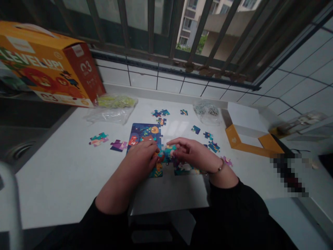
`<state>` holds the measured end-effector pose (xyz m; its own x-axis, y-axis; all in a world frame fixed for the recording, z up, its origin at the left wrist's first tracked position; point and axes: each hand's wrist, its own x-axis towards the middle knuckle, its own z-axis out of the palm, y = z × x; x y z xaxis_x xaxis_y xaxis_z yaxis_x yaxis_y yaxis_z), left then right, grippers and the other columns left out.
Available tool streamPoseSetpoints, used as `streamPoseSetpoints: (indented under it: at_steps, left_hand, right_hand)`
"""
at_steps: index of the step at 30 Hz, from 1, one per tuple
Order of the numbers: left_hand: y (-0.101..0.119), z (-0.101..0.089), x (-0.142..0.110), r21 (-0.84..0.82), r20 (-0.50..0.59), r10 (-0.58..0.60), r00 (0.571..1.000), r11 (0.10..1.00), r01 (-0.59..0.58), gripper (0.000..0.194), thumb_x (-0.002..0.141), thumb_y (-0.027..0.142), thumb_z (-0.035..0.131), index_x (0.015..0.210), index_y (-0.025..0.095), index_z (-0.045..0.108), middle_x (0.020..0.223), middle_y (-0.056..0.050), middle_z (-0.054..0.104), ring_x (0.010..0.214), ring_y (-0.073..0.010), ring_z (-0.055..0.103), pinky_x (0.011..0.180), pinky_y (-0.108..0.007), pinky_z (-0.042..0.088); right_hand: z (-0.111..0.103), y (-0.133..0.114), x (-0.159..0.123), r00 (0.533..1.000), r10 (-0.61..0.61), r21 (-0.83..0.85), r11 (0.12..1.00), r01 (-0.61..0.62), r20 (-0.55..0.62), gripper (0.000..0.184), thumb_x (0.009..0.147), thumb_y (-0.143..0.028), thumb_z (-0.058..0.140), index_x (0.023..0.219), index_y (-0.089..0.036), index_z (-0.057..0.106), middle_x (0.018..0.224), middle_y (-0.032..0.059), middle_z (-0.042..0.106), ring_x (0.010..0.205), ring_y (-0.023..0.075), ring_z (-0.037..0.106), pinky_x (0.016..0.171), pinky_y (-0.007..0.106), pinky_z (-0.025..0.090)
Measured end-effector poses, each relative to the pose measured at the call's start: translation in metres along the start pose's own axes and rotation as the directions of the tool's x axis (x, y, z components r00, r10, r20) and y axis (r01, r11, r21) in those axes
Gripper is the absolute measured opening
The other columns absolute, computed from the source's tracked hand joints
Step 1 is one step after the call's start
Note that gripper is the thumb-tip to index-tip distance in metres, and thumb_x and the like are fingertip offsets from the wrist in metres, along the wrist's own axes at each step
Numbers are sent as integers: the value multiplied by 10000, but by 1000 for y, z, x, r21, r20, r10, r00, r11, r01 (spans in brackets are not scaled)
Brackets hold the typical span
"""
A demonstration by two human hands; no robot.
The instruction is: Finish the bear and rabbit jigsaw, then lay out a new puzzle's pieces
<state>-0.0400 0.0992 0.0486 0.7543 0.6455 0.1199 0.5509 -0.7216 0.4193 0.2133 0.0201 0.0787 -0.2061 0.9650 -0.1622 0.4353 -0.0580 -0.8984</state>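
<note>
A partly joined jigsaw puzzle (144, 129) with dark blue and teal cartoon art lies on the white counter in front of me. My left hand (143, 154) lies over its left part, fingers resting on the surface and covering much of the picture. At the gap to the right, my right hand (194, 152) has its index finger stretched out and its other fingers curled at a teal puzzle piece (170, 152). That piece is partly hidden by the fingers. Below the right hand, another joined section (186, 171) shows along the bottom edge.
Loose pieces lie around: purple (119, 145), teal and pink (99, 139), dark blue (195, 130), and several at the back (160, 113). Plastic bags (117, 106) (206, 111) lie behind. An orange box (47, 69) stands left; an open box (253, 139) sits right.
</note>
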Motion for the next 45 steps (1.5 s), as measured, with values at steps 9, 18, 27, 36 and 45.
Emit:
streamPoseSetpoints:
  at_steps: [9, 18, 27, 36, 45]
  left_hand:
    - [2, 5, -1, 45, -26, -9, 1000, 999, 10, 127, 993, 204, 626, 1088, 238, 704, 1324, -115, 737, 1337, -322, 654, 1143, -528, 525]
    - [7, 2, 0, 38, -13, -16, 1000, 999, 17, 86, 1006, 248, 643, 1068, 231, 700, 1256, -109, 728, 1226, -318, 670, 1055, -494, 540]
    - [8, 2, 0, 30, -11, -20, 1000, 999, 20, 84, 1004, 270, 665, 1070, 237, 706, 1289, -109, 727, 1256, -325, 663, 1077, -503, 530]
    - [8, 2, 0, 39, -18, 0, 1000, 999, 1, 82, 1020, 266, 665, 1075, 225, 710, 1282, -116, 720, 1236, -321, 665, 1070, -513, 534]
    - [10, 5, -3, -91, 9, 202, 979, 976, -200, 117, 1028, 353, 740, 1067, 243, 736, 1184, -69, 731, 1123, -272, 656, 980, -446, 507]
  right_hand:
    - [19, 5, -12, 998, -66, -243, 968, 67, 14, 120, 1000, -214, 737, 1084, -249, 816, 855, -26, 781, 753, 131, 673, 706, 257, 477]
    - [28, 6, -6, 992, -114, -455, 887, 77, -54, 138, 977, -163, 769, 1061, -245, 841, 951, 18, 776, 844, 164, 674, 760, 284, 442]
    - [33, 3, -5, 986, -155, -497, 862, 104, -64, 93, 967, -128, 796, 1006, -213, 798, 929, 17, 715, 842, 161, 633, 773, 290, 430]
    - [31, 1, -7, 970, -213, -514, 849, 123, -120, 87, 1033, -120, 719, 981, -180, 755, 968, 43, 715, 904, 179, 663, 826, 300, 469]
    - [5, 17, -15, 970, -192, -484, 869, 97, -150, 93, 979, -127, 772, 994, -215, 800, 905, 1, 765, 774, 137, 635, 757, 273, 450]
